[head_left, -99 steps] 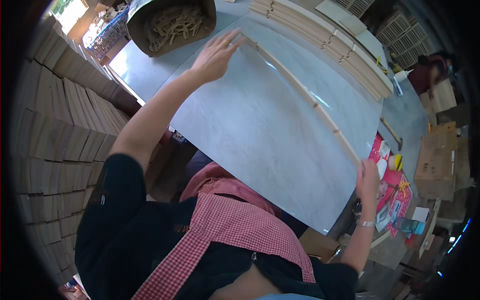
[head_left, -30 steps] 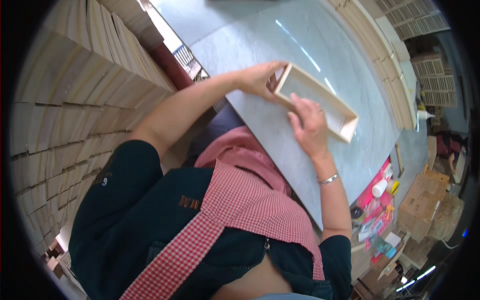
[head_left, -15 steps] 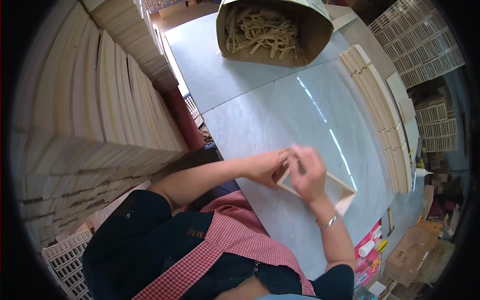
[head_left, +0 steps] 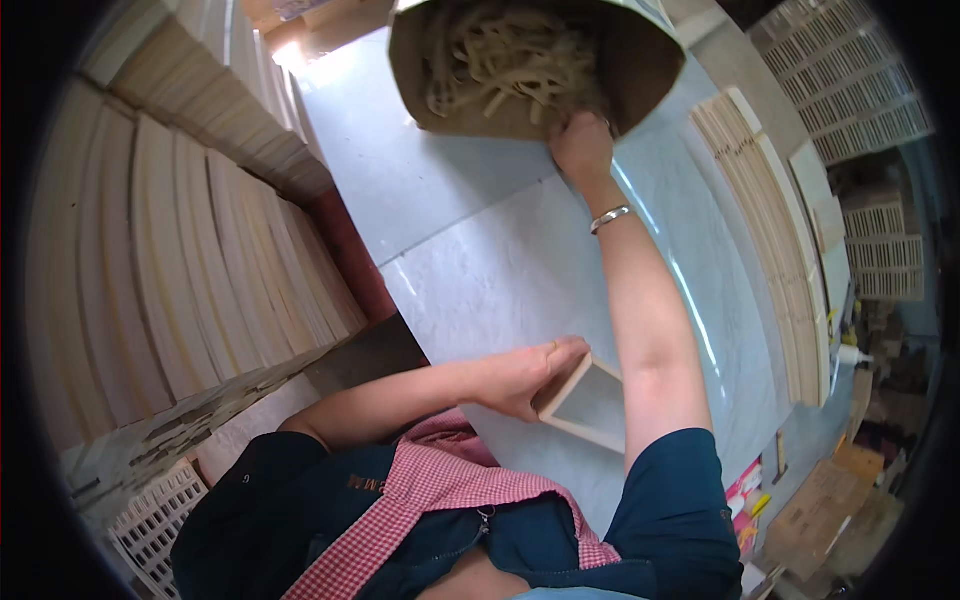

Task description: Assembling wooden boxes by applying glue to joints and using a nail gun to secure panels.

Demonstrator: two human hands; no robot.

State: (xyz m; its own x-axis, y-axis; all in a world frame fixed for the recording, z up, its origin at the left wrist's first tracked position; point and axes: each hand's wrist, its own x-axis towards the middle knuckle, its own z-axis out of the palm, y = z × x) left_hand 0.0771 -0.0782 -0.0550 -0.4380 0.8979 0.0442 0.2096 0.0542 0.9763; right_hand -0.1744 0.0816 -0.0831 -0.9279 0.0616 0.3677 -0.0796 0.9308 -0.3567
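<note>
My left hand [head_left: 530,380] grips one end of a shallow rectangular wooden frame [head_left: 582,434], thumb and fingers around its short side. The frame rests on the grey table [head_left: 480,290], its right part hidden behind my right forearm. My right arm stretches forward across the table, a silver bangle [head_left: 610,219] at the wrist. At the near edge of an open cardboard box [head_left: 480,125], my right hand [head_left: 583,150] has its fingers curled in and partly hidden. Inside the box lies a tangle of pale, narrow strips [head_left: 510,60], just beyond those fingers.
Tall stacks of wooden boards [head_left: 180,250] line the left side. Along the table's right edge runs a row of thin wooden pieces [head_left: 760,220]. A white bottle [head_left: 852,355] and a brown carton [head_left: 815,510] are farther right. A white plastic crate [head_left: 155,530] stands lower left.
My right hand has left the wooden frame and moved forward to the cardboard box. My left hand has stayed on the frame, which sits slightly lower and farther left in view.
</note>
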